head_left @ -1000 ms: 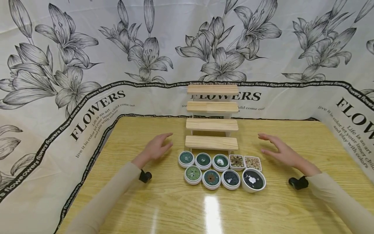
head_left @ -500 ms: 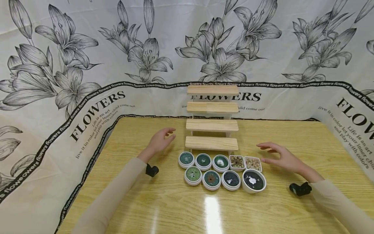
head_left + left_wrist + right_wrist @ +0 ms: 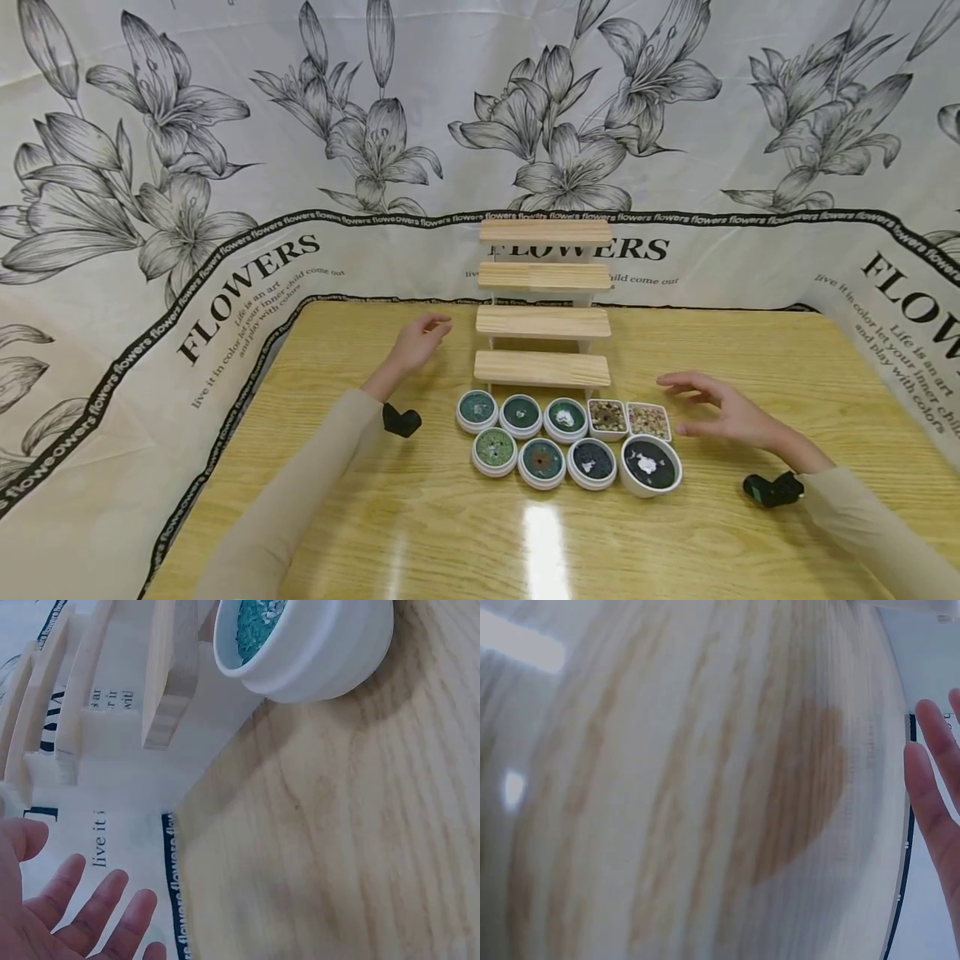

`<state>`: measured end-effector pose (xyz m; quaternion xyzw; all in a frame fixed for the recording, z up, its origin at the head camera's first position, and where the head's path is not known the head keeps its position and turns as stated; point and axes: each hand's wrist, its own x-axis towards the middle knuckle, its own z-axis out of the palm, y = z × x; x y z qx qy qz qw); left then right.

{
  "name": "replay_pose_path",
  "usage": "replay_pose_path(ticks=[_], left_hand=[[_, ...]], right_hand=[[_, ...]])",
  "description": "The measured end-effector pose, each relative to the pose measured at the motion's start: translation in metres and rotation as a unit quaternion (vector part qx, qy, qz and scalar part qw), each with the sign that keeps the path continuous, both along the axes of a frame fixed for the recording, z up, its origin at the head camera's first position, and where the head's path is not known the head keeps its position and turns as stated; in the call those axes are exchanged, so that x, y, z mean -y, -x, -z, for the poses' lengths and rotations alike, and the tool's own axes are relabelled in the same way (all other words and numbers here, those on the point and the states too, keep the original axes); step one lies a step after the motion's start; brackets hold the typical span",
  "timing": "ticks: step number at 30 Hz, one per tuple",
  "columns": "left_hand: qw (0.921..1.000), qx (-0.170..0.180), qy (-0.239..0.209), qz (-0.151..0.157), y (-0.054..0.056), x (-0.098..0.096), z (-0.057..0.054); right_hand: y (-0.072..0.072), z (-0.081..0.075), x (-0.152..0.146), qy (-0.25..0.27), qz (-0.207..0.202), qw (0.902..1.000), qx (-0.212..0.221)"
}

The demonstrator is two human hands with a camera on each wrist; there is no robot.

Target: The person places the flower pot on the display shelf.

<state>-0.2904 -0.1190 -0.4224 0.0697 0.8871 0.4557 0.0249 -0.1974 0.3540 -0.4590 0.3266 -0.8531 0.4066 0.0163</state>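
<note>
My left hand (image 3: 422, 342) hovers over the table left of a tiered wooden stand (image 3: 542, 368), holding nothing. Its fingers (image 3: 112, 889) look loosely spread in the left wrist view, apart from the stand. My right hand (image 3: 726, 412), also holding nothing, hangs to the right of a square white pot of pale pebbles (image 3: 648, 421). In the right wrist view its fingers (image 3: 928, 780) show at the right edge. Several small round white pots (image 3: 495, 451) with green or dark filling stand in two rows before the stand. A larger white pot (image 3: 651, 492) with dark filling ends the front row.
Beside the pale pebbles sits another square pot (image 3: 608, 418) with brownish pebbles. The wooden table (image 3: 420, 533) runs up to a white cloth backdrop (image 3: 420, 258) printed with flowers and lettering. Each wrist carries a small black camera (image 3: 402, 420).
My left hand has moved slightly up and to the right, toward the far table edge. The right hand has dropped a little lower. Pots and stand stay put.
</note>
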Motion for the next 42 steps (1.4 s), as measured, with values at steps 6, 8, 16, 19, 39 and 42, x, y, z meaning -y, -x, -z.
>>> replay_pose_path(ticks=[6,8,16,19,39,42], left_hand=[[0.9997,0.014,-0.017,-0.012,0.004,-0.002,-0.010],[0.9995,0.016,-0.021,-0.015,0.005,-0.002,-0.012],[0.9922,0.071,-0.102,-0.001,0.009,-0.008,-0.016],[0.9854,0.100,-0.138,0.002,0.013,-0.010,-0.016],[0.9546,0.167,-0.246,0.010,0.026,-0.035,-0.012],[0.9540,0.164,-0.251,0.007,0.027,-0.038,-0.011]], right_hand=[[-0.001,0.004,-0.002,-0.002,-0.013,0.9996,0.025],[-0.001,0.006,-0.003,-0.006,-0.015,0.9994,0.032],[-0.004,0.010,-0.005,-0.004,-0.021,0.9991,0.038],[-0.005,0.012,-0.005,-0.004,-0.023,0.9991,0.035],[-0.008,0.012,0.002,-0.012,-0.014,0.9976,0.067],[-0.008,0.013,0.003,-0.008,-0.012,0.9969,0.077]])
